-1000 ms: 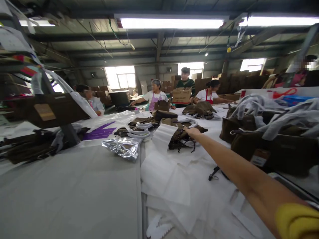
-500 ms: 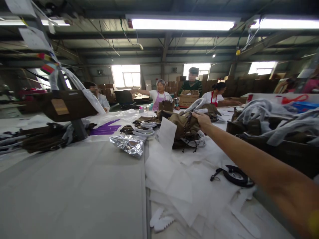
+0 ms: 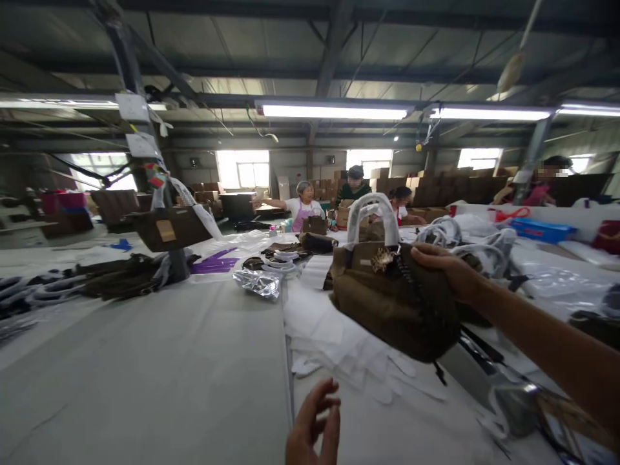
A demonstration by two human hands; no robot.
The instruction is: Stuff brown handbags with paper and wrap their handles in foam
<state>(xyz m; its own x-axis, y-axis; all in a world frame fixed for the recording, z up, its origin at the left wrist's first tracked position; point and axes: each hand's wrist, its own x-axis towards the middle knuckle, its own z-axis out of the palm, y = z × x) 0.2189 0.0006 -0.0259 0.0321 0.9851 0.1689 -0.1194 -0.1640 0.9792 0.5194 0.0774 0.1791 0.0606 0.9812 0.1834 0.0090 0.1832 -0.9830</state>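
Note:
My right hand (image 3: pixel 448 271) grips the top edge of a brown handbag (image 3: pixel 392 303) and holds it in the air above the table. The bag's handles (image 3: pixel 372 216) are wrapped in white foam and stand upright. My left hand (image 3: pixel 314 426) shows at the bottom edge, fingers apart, holding nothing, below and left of the bag. White wrapping sheets (image 3: pixel 339 342) lie on the table under the bag.
A long grey table (image 3: pixel 145 374) runs ahead. On it lie a silver foil bag (image 3: pixel 259 283), purple sheets (image 3: pixel 216 261) and more brown bags (image 3: pixel 121 278). A post (image 3: pixel 145 161) stands at the left. Several co-workers (image 3: pixel 305 203) work at the far end.
My right hand has lifted the brown handbag off the pile and drawn it towards me. My left hand has come into view at the bottom. The camera has tilted up.

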